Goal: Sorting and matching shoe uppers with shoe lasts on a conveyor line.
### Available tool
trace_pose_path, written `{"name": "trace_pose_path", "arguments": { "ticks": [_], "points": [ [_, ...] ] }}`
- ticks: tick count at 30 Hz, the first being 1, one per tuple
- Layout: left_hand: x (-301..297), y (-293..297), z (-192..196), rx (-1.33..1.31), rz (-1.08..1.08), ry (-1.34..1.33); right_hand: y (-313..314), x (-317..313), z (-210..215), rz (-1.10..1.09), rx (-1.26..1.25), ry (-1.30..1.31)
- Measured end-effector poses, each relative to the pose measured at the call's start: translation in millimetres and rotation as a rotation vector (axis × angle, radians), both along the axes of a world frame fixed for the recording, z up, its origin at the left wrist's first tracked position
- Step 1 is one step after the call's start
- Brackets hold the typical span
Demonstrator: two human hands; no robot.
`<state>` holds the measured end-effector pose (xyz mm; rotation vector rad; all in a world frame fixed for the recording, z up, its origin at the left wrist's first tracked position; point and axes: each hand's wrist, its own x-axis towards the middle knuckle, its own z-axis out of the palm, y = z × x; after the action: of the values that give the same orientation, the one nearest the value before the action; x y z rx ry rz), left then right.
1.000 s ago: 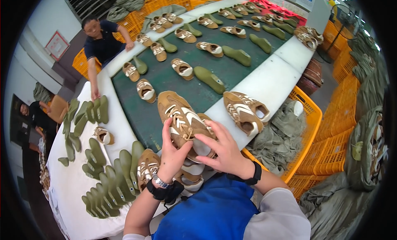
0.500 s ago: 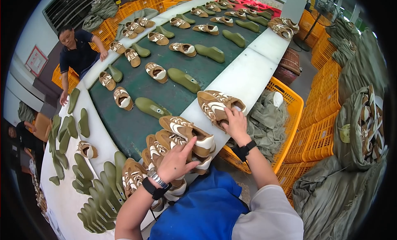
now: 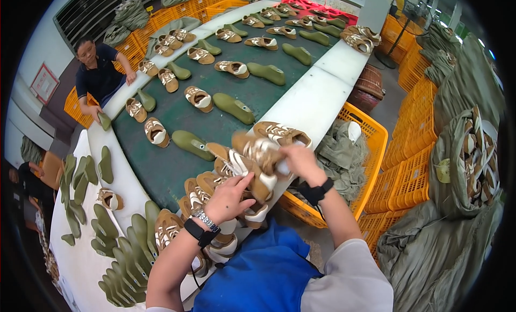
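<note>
My right hand (image 3: 302, 162) grips a brown-and-white sneaker (image 3: 253, 149), smeared by motion, above the white ledge. Just left of it, my left hand (image 3: 228, 200) has its fingers around the heel of another sneaker (image 3: 228, 160) on top of a heap. More sneakers of the same kind (image 3: 167, 226) are stacked beneath and beside my left wrist, partly hidden by my arm. One further sneaker (image 3: 287, 133) lies on the ledge behind my right hand.
Sneakers and green shoe lasts (image 3: 234, 108) stand in rows on the dark green belt (image 3: 177, 115). Lasts also crowd the white table (image 3: 86, 258) at left. At right is a yellow crate (image 3: 379, 150) with grey cloth. A co-worker's hand (image 3: 95, 112) holds a last at far left.
My right hand has lifted a sneaker off the ledge and moved left toward the heap. My left hand stays at the heap. The co-worker's hand has taken hold of a green last.
</note>
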<state>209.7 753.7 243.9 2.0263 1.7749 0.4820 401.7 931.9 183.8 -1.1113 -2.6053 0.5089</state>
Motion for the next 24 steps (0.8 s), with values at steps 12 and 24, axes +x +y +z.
{"name": "trace_pose_path", "arguments": {
  "ticks": [12, 24],
  "points": [
    [4, -14, 23, -0.071, -0.072, 0.113, 52, 16, -59, -0.197, 0.19, -0.326],
    [-10, -54, 71, 0.431, 0.516, -0.288, -77, -63, 109, 0.378, 0.383, 0.423]
  ]
}}
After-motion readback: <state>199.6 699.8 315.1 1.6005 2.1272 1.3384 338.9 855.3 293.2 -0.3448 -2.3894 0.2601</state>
